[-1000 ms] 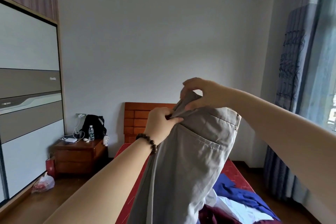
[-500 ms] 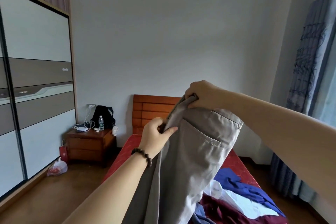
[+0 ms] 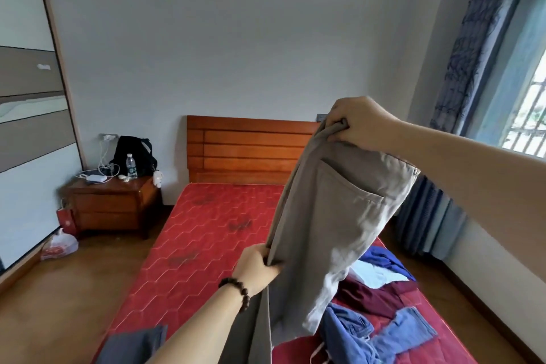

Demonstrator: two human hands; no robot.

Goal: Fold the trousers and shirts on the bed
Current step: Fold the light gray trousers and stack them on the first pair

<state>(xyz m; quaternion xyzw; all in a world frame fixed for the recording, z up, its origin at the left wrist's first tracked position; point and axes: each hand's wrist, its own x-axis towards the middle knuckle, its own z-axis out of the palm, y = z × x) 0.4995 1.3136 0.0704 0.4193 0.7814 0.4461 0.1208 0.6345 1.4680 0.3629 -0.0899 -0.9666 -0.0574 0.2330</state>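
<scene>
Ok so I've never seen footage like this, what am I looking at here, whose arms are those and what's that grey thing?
There is no machine here. The single picture comes from a camera worn on a person's head, looking forward and down, so the arms are the wearer's own. The right hand grips the top of a pair of grey trousers, and the left hand, with a bead bracelet on its wrist, pinches an edge lower down. Below is a bed with a red mattress, where blue, maroon and white clothes lie in a heap.

Matt cloth trousers [image 3: 334,216], glossy wooden headboard [image 3: 248,148]
</scene>
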